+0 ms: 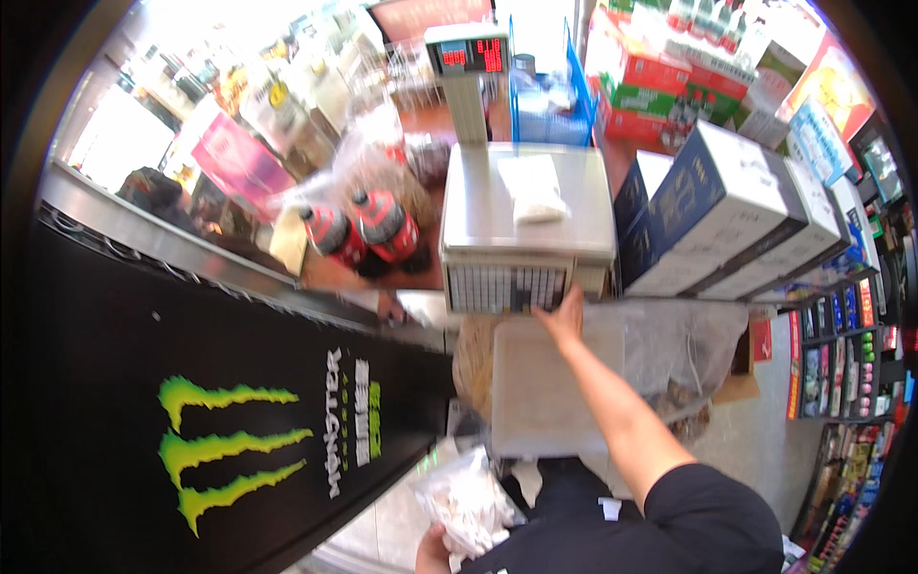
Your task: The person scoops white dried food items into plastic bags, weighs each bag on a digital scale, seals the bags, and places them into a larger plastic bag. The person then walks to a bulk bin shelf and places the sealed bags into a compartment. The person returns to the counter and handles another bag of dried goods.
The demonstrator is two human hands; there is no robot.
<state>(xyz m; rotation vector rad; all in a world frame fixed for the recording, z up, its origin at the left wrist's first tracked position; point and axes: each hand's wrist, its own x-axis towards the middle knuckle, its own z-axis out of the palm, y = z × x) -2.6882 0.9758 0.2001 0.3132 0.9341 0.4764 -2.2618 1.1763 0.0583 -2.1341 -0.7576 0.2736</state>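
Observation:
A weighing scale point(459, 201) with a metal platform, a front keypad point(488, 288) and a lit red display on a post stands before me. On its platform lies a small clear bag of pale contents point(534, 190). My right hand point(566, 316) is at the keypad's lower right, fingers apart, with a finger touching or just over the keys. Low in the view, my left hand point(434, 549) holds a clear plastic bag of whitish pieces point(470, 502) near my body. A pale plastic tub point(556, 438) sits below the scale.
Two dark bottles with red labels point(387, 226) and filled bags stand left of the scale. Tall blue and white boxes point(710, 208) are at its right, a blue wire basket point(552, 122) behind. A black Monster cooler point(237, 402) flanks the left; stocked shelves point(835, 373) line the right.

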